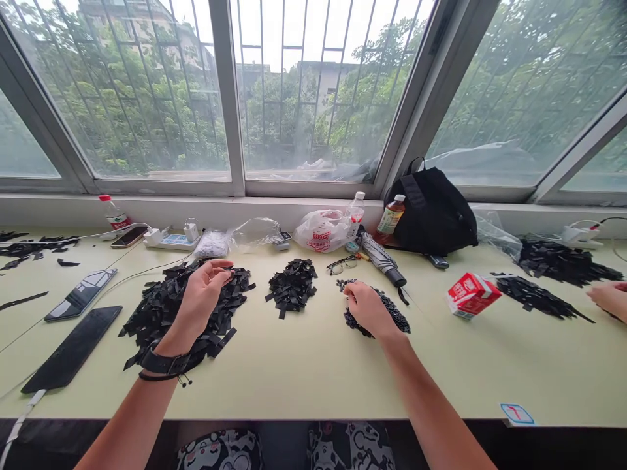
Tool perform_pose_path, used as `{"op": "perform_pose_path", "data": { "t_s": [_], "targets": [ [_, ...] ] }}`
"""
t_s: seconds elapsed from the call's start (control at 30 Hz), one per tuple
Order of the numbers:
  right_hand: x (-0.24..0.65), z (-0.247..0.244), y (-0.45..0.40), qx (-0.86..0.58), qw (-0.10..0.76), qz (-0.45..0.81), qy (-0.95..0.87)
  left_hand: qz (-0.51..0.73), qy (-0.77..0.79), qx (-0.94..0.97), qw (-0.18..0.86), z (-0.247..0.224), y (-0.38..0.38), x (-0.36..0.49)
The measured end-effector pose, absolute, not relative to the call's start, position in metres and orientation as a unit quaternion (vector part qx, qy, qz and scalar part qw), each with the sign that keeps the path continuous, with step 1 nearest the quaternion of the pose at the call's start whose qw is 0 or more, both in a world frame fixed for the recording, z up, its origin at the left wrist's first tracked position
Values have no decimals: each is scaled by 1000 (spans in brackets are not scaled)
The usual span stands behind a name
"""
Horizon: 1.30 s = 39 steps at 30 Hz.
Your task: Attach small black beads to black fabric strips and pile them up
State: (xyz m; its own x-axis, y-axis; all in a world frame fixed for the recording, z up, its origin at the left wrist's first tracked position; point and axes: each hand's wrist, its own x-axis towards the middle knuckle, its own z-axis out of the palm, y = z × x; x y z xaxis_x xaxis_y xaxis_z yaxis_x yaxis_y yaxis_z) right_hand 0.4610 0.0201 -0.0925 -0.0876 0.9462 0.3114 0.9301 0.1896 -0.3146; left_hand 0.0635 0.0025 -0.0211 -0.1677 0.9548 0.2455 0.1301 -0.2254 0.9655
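My left hand [204, 292], a black band at its wrist, hovers over the big pile of flat black strips [157, 310]. Its thumb and fingertips are drawn together, and whatever lies between them is too small to make out. At the pile of small dark bead-like pieces [393, 309], my right hand [368, 305] reaches down with curled fingers; its fingertips meet the near left part of that pile and what they pinch is hidden. Between the two hands lies a smaller heap of short black strips [292, 284].
Left of me lie a phone [82, 295] and a dark tablet-like device [73, 349] on a cable. Glasses [343, 264], a folded umbrella [382, 258] and a black bag [434, 212] stand behind. A red carton [473, 295] is rightward, near another person's hand [610, 299].
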Motion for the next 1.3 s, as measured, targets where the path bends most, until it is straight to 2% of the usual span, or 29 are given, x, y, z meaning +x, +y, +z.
{"op": "perform_pose_path", "data": {
  "t_s": [0.3, 0.47, 1.0, 1.3],
  "targets": [
    [462, -89, 20, -623, 273, 34, -732, 657, 448, 426, 432, -30, 18, 109],
    [463, -91, 22, -603, 297, 51, -739, 668, 370, 389, 515, -28, 10, 124],
    [453, -86, 16, -562, 302, 89, -765, 657, 373, 304, 581, -49, 22, 98],
    [446, -82, 18, -529, 378, 143, -746, 596, 362, 390, 601, -56, 13, 114]
  ]
}}
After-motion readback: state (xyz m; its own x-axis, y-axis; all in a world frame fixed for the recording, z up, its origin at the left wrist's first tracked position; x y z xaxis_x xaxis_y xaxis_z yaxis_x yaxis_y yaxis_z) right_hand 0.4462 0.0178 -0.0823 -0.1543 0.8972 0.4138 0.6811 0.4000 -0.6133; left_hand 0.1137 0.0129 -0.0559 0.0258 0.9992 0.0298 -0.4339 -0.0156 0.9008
